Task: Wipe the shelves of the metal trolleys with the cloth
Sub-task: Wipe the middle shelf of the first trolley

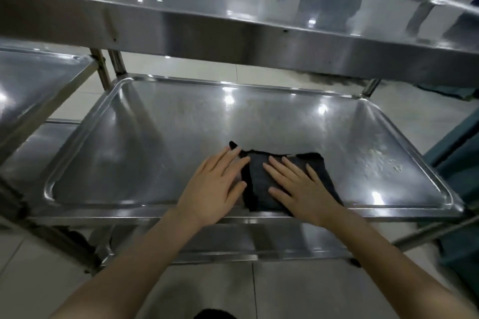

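A dark cloth [261, 184] lies folded on the middle shelf [145, 137] of a steel trolley, close to the shelf's near rim. My right hand [300, 188] lies flat on top of the cloth with straight, spread fingers. My left hand [215, 185] is flat too, its fingertips on the cloth's left edge and its palm on the bare steel. To the right of the cloth the shelf carries a patch of wet droplets [381, 158].
The trolley's top shelf [233, 31] overhangs close above the hands. A lower shelf [233, 243] shows beneath the near rim. A second trolley [33, 80] stands at the left. The floor is pale tile, with green fabric [461, 153] at the right.
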